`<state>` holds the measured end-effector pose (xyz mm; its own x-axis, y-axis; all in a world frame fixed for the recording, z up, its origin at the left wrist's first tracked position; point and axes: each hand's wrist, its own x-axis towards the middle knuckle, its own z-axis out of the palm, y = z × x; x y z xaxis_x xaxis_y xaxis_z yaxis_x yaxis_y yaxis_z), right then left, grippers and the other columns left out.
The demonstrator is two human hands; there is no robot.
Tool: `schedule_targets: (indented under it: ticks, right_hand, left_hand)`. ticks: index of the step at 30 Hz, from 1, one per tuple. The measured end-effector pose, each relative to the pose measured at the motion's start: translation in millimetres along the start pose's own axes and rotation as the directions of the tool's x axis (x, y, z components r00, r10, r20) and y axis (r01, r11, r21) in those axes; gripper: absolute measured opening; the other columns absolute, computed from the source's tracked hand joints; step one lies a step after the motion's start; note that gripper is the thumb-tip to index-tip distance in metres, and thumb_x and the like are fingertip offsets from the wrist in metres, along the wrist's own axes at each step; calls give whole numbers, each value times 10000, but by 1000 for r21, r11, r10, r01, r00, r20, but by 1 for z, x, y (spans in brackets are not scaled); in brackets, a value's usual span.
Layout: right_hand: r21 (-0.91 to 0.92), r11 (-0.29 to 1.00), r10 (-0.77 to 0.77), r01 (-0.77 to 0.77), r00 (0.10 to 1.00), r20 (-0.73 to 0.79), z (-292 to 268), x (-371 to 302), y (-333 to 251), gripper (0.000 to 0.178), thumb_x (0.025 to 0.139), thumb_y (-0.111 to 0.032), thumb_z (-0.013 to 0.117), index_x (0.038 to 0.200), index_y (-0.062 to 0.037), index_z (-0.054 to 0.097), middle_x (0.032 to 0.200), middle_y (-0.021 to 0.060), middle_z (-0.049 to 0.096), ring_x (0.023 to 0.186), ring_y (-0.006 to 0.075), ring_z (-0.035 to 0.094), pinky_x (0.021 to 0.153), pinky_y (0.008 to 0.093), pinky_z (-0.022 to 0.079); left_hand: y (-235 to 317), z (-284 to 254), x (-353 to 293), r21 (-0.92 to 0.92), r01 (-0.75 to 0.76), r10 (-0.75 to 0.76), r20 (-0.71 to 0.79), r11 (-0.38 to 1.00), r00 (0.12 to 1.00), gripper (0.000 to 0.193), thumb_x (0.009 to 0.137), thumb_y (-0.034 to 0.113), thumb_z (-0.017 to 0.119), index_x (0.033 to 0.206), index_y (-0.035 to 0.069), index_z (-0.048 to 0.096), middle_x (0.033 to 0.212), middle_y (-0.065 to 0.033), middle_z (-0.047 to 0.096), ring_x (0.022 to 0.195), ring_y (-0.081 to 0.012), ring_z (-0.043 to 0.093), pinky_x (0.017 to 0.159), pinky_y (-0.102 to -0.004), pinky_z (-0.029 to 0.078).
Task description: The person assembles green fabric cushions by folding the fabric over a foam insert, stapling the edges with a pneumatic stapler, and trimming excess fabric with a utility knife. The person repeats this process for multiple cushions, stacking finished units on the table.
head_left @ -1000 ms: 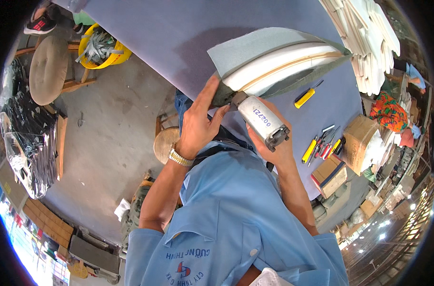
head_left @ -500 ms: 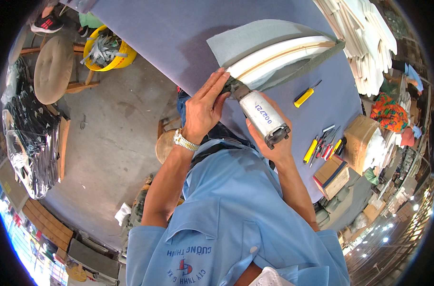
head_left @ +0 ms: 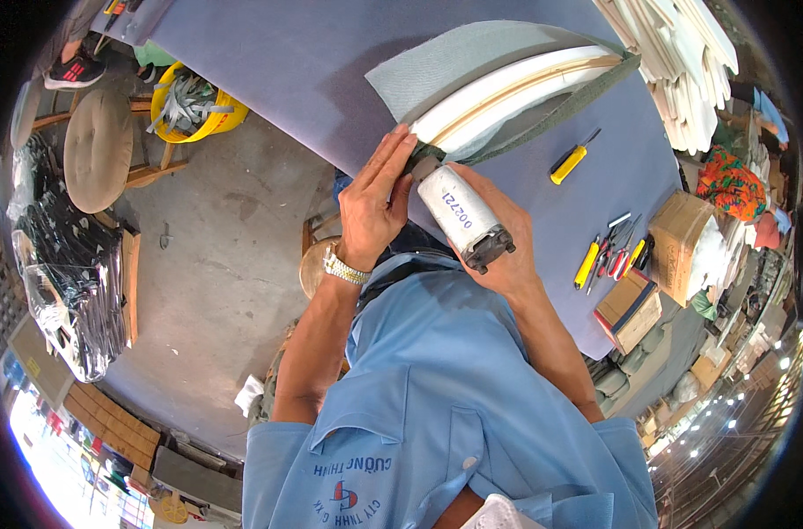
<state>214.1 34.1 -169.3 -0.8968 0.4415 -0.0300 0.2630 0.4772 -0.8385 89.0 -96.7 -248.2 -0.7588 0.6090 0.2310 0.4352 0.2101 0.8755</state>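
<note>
A curved white padded panel (head_left: 507,99) with a tan strip along it lies on the table, grey fabric (head_left: 472,63) spreading from its far side and a darker grey edge along the near side. My left hand (head_left: 375,198) grips the panel's near-left end, fingers long and together over the fabric, thumb bent below. In my right hand (head_left: 503,216) is a staple gun (head_left: 457,210) with a silver-white body and black end cap. Its dark nose meets the panel's end beside my left fingertips, where the contact point is hidden.
On the blue-grey table (head_left: 278,53) lie a yellow-handled screwdriver (head_left: 571,164), several hand tools (head_left: 609,256), a small box (head_left: 628,309) and a cardboard carton (head_left: 681,247). White pieces (head_left: 675,70) are stacked far right. A yellow bucket (head_left: 216,123) of scraps and a stool (head_left: 99,150) stand left.
The staple gun and my right hand have shifted slightly left, and more of the right hand's back shows. My left hand keeps its place at the panel's end. The whole view has tilted a little.
</note>
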Motion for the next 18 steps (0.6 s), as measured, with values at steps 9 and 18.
schedule_targets:
  ticks: [9,18]
  right_hand:
    - [16,990,139,-141,988,70,-1,-10,-5,717,722,-187,815,1388,-47,590,1193,188,682,1075,362,680,934,400,537]
    - [119,961,236,-249,966,107,6,-8,-11,738,719,-185,823,1400,-50,572,1252,199,673,1124,398,662,960,403,536]
  left_hand:
    - [2,8,-21,-96,74,-73,6,993,997,620,783,-153,685,1357,79,661,1463,-143,595,1402,-329,519,1161,-413,451]
    - [1,10,-27,-144,156,-158,-7,977,987,659,760,-196,656,1355,86,660,1481,-145,580,1427,-324,492,1157,-404,455]
